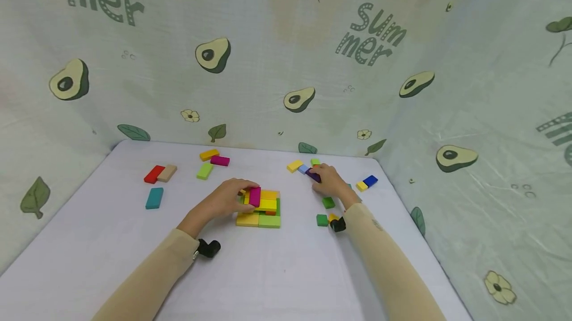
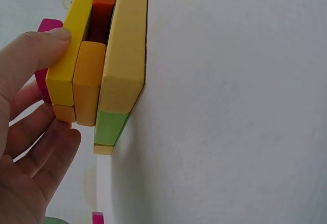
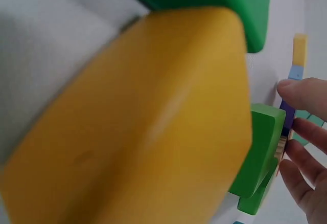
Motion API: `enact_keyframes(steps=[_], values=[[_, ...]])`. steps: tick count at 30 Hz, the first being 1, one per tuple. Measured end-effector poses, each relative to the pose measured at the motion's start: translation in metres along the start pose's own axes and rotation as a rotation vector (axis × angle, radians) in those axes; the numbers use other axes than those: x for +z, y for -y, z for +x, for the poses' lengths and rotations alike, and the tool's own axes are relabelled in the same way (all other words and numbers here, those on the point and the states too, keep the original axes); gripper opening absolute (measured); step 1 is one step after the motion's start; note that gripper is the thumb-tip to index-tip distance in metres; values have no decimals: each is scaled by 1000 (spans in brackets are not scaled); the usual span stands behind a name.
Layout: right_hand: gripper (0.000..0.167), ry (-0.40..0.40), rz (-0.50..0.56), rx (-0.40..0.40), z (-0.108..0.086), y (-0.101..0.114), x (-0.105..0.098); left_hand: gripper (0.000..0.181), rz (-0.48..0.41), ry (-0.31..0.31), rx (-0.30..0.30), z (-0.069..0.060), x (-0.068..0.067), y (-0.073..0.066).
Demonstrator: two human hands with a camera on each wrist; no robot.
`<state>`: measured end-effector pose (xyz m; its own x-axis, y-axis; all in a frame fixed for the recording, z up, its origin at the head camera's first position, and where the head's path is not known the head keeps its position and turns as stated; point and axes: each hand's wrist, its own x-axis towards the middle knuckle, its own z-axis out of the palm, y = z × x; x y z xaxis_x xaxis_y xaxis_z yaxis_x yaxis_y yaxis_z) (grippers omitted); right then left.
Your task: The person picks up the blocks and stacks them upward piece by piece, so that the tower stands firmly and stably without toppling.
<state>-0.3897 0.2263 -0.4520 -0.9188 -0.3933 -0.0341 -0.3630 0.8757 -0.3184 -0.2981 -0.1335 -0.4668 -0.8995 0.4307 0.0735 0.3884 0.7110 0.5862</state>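
A low stack of wooden blocks (image 1: 269, 221) in yellow, green and orange stands mid-table, with a magenta block (image 1: 254, 197) lying across its top. My left hand (image 1: 228, 197) holds the magenta block at its two ends, fingers at the far end and thumb at the near one. In the left wrist view the thumb tip also touches the yellow block (image 2: 71, 55) below. To the right, my right hand (image 1: 329, 182) pinches a dark purple block (image 1: 313, 175) between thumb and fingers. A light blue block (image 1: 303, 168) lies beside it.
Green blocks (image 1: 328, 202) and an orange block (image 1: 333, 217) lie near my right wrist. Blue (image 1: 370, 181) and yellow (image 1: 361, 186) blocks are farther right. At the left are red (image 1: 154, 174), tan (image 1: 167, 173) and teal (image 1: 154, 198) blocks. A printed curtain (image 1: 268, 23) hangs behind the table.
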Motion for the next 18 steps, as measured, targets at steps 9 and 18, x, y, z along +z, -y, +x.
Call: enact_keyframes(steps=[9,18], values=[[50,20,-34,-20,2,3,0,65,-1,-2,-10,1,-3,0],[53,48,16,-74,3,2,1,65,0,7,-7,0,-1,1]])
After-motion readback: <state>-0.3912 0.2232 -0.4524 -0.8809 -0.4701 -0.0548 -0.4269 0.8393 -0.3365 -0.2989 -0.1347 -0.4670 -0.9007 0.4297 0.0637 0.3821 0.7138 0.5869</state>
